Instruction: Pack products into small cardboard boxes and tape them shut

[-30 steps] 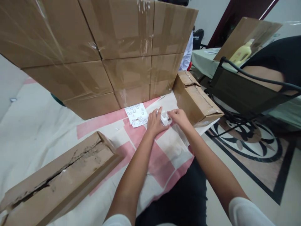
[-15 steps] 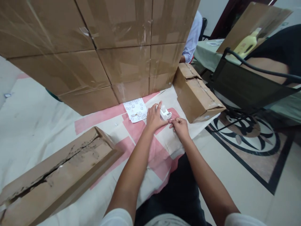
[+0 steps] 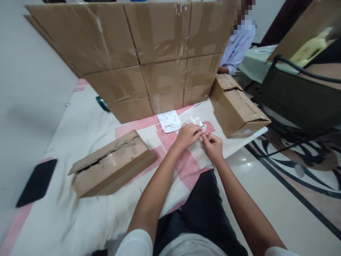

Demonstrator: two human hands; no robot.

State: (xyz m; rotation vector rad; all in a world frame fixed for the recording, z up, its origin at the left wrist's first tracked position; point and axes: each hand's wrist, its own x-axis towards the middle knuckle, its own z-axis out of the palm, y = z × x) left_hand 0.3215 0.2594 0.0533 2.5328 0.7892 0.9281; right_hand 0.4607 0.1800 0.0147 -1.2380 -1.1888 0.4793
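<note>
My left hand point(image 3: 188, 134) and my right hand point(image 3: 213, 145) meet over the pink and white cloth point(image 3: 80, 170), fingers curled and pinched together at a spot between them. What they pinch is too small to make out. Just beyond the fingertips lies a small white plastic piece point(image 3: 198, 123). A white sheet of small stickers point(image 3: 169, 121) lies to the left of it, in front of the stacked boxes.
A wall of taped cardboard boxes point(image 3: 149, 53) stands behind. A torn flat box point(image 3: 112, 165) lies at left, another box point(image 3: 237, 108) at right. A black phone point(image 3: 37, 182) lies far left. A person in a light shirt point(image 3: 237, 46) sits behind; a dark chair point(image 3: 298, 96) stands right.
The view has pulled back and tilted up. My left hand has left the white piece and come to my right hand, which drew back toward me; both now pinch together.
</note>
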